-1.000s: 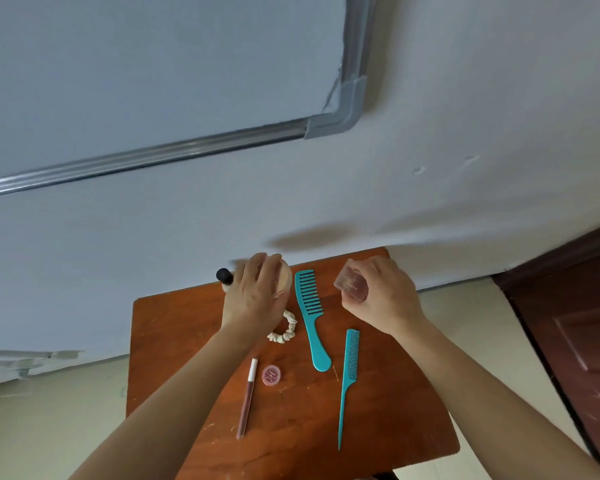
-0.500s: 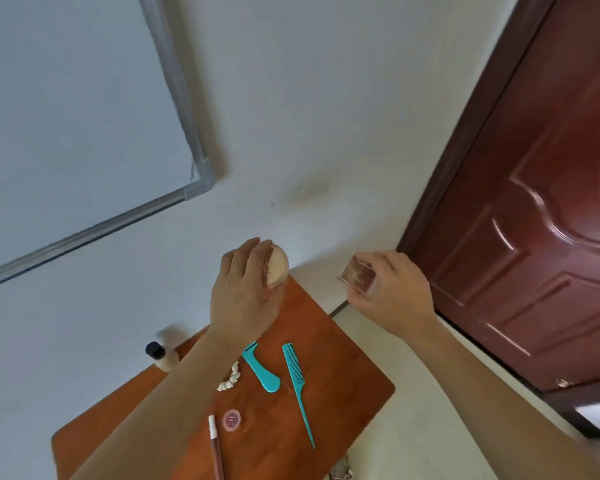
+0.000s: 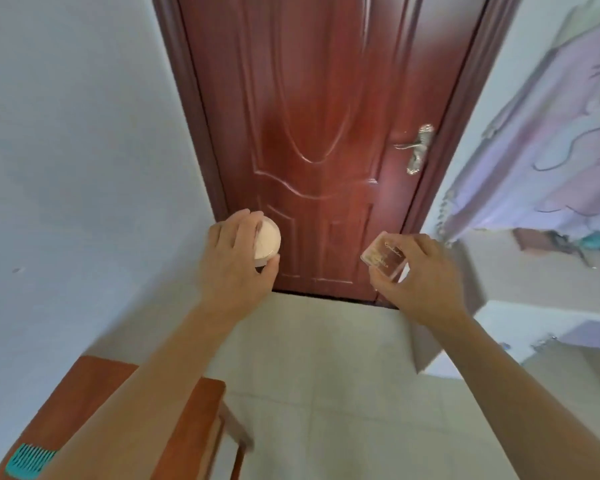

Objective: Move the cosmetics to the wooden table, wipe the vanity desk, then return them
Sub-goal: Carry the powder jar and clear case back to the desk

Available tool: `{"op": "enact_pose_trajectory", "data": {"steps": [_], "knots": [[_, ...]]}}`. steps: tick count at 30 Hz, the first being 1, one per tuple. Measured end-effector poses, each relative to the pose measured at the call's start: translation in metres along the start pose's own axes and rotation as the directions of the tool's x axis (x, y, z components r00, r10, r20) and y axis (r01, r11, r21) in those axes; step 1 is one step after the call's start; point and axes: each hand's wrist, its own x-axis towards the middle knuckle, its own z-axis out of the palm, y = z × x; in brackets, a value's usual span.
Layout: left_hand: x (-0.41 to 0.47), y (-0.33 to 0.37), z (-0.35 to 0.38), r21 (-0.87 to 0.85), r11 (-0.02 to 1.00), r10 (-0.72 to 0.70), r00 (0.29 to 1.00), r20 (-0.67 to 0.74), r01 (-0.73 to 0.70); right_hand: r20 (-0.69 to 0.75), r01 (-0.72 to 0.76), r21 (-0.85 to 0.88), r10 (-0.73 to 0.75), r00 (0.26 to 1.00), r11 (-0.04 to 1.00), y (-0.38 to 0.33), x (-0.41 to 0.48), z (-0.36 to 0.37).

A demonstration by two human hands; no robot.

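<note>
My left hand (image 3: pixel 238 263) is shut on a round pale powder jar (image 3: pixel 266 242), held in the air in front of a door. My right hand (image 3: pixel 418 277) grips a small clear square compact (image 3: pixel 383 257) with a brownish inside. Both hands are raised over the floor, to the right of the wooden table (image 3: pixel 94 393), whose corner shows at the bottom left. A teal wide-tooth comb (image 3: pixel 30 459) lies on that table, partly cut off by the frame edge. The other cosmetics on the table are out of view.
A dark red wooden door (image 3: pixel 319 133) with a metal handle (image 3: pixel 416 150) stands straight ahead. A pale wall is on the left. A purple patterned curtain (image 3: pixel 551 140) hangs at the right. Pale floor tiles (image 3: pixel 343 393) lie below my hands.
The view has swung right from the wooden table toward the door. Both hands have carried the jar and the compact away from the table; most table items have left the frame.
</note>
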Motion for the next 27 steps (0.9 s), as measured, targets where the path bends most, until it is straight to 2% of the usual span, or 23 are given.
{"op": "enact_pose_trajectory", "data": {"steps": [6,12,18,24,27], "knots": [[0.031,0.194,0.112,-0.146,0.965,0.228,0.972,0.063,-0.218,-0.126,-0.177,-0.111,0.163,0.979,0.978,0.176,-0.043,-0.109],[0.055,0.367,0.201,-0.264,0.891,0.424,0.886,0.19,-0.37,-0.153,-0.379,-0.173,0.356,0.922,0.909,0.331,-0.072,-0.183],[0.081,0.473,0.264,-0.344,0.824,0.533,0.821,0.203,-0.45,-0.216,-0.487,-0.223,0.444,0.87,0.845,0.428,-0.076,-0.232],[0.114,0.558,0.347,-0.429,0.743,0.636,0.743,0.21,-0.514,-0.239,-0.537,-0.274,0.484,0.842,0.798,0.519,-0.062,-0.251],[0.139,0.598,0.401,-0.461,0.721,0.653,0.729,0.205,-0.517,-0.219,-0.546,-0.314,0.5,0.838,0.777,0.576,-0.04,-0.259]]}}
